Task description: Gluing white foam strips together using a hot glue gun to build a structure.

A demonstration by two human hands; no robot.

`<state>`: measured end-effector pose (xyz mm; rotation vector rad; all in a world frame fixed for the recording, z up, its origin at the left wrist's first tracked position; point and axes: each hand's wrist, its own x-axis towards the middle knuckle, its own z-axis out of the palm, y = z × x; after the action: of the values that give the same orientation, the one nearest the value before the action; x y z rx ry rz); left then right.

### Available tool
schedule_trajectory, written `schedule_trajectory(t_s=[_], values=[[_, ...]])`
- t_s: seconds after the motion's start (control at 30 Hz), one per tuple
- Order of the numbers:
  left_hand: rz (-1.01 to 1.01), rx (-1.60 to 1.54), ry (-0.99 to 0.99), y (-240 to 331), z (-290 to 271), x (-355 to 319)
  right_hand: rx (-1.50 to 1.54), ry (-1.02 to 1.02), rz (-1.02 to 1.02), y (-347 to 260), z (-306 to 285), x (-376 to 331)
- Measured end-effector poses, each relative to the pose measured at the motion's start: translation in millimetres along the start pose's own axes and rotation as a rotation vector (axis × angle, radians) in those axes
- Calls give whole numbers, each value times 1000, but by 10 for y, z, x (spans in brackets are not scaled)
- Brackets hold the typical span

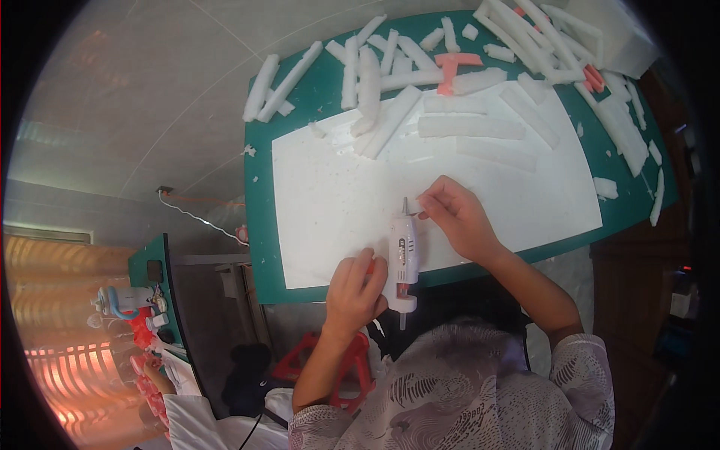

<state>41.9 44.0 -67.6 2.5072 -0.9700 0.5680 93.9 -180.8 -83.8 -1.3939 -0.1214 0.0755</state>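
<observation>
Head view: a white hot-glue gun point(403, 259) is held over the near edge of a white board point(337, 210) on a green table point(262, 195), with its nozzle point(406, 206) pointed to the far side and a glue stick point(403, 321) protruding from its near end. Its handle is clamped by the curled fingers of the left hand point(354, 296). The fingers of the right hand point(456, 221) are bent toward the thumb just beside the nozzle; whether anything is pinched there cannot be told. If the nozzle is hot, which cannot be seen, a burn could be caused by a small slip of those fingertips. Glue could be dripped onto the board if the trigger were squeezed by accident. White foam strips point(471, 128) are laid at the board's far side and could be softened by contact with a heated tip.
</observation>
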Motion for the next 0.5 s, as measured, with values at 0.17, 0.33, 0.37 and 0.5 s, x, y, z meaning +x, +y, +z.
schedule_trajectory(t_s=[0.17,0.33,0.37,0.5], values=[[3,0,3,-6,28,-24,-23,-13,-3,14,-9,4],[9,1,-40,-9,25,-21,-14,-22,-14,17,-26,2],[14,8,-42,-9,26,-19,-18,-24,-15,23,-28,3],[26,19,-56,-2,15,-12,-13,-28,-18,1,-25,2]])
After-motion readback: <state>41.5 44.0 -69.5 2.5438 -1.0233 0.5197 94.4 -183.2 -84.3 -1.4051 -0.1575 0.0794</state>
